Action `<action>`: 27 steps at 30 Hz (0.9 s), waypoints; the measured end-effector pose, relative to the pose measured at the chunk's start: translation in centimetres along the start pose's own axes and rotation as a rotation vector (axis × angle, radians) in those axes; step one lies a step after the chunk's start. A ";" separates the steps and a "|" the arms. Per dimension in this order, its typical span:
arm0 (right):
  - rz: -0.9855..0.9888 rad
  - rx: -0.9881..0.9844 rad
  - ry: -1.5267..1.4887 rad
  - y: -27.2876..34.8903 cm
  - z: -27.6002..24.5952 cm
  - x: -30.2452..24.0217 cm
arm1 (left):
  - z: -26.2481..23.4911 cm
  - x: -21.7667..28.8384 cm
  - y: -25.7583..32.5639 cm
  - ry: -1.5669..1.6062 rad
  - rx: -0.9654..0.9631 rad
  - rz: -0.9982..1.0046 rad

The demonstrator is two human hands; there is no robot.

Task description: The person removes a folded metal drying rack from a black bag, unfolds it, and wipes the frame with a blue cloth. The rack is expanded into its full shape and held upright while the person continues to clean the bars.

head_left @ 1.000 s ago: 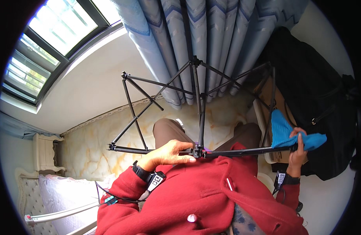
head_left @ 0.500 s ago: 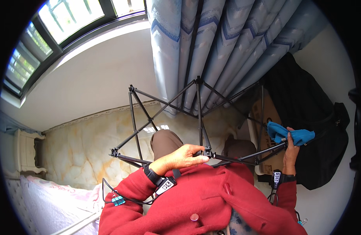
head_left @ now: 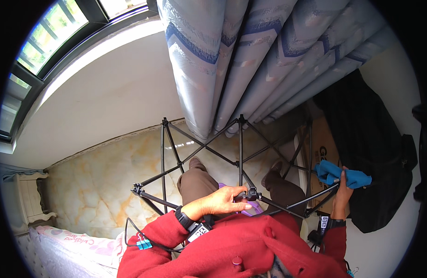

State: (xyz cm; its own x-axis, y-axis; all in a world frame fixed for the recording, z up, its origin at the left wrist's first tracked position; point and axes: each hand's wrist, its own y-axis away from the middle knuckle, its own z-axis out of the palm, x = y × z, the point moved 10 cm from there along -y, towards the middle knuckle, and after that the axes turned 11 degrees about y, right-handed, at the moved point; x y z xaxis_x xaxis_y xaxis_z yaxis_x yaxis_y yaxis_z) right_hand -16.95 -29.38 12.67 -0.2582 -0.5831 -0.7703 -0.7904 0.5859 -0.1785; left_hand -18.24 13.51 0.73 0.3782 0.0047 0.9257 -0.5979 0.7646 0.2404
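A black folding metal frame [head_left: 241,148] of crossed tubes and plastic joints stands spread in front of me. My left hand [head_left: 218,201] is closed around a bar beside a black joint [head_left: 254,192] at its near side. On the right, a bright blue cloth [head_left: 334,174] lies bunched over the end of a frame tube. My right hand [head_left: 342,194] grips this cloth from below, with the thumb up against it. Most of the right fingers are hidden behind the cloth and the tube.
A black bag [head_left: 371,157] leans at the right by a brown cardboard box [head_left: 322,139]. Blue patterned curtains [head_left: 250,60] hang behind the frame. A bed with pale bedding [head_left: 79,250] is at lower left, near a cream cabinet [head_left: 30,197]. Something purple [head_left: 253,209] shows between my legs.
The view has shifted, so the frame's far joints sit lower and more of my legs and shoes shows. Both hands keep their holds; the cloth stays at the same tube end.
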 end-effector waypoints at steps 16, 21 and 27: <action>-0.064 -0.005 -0.116 1.1 -1.5 3.2 | 3.3 0.2 0.1 -0.118 0.115 0.149; -0.467 -0.010 -0.032 7.8 -8.5 -0.7 | 9.0 0.3 1.8 -0.272 0.101 0.142; -0.653 -0.642 -0.043 18.8 2.7 -7.3 | 11.7 -0.6 0.2 -0.236 0.106 0.077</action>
State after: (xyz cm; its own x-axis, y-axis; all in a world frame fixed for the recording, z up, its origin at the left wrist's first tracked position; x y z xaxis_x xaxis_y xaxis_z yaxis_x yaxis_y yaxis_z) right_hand -28.45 -12.62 13.27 0.3594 -0.6596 -0.6601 -0.9322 -0.2857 -0.2222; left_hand -26.90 6.15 3.67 0.1608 -0.0997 0.9819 -0.6937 0.6962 0.1843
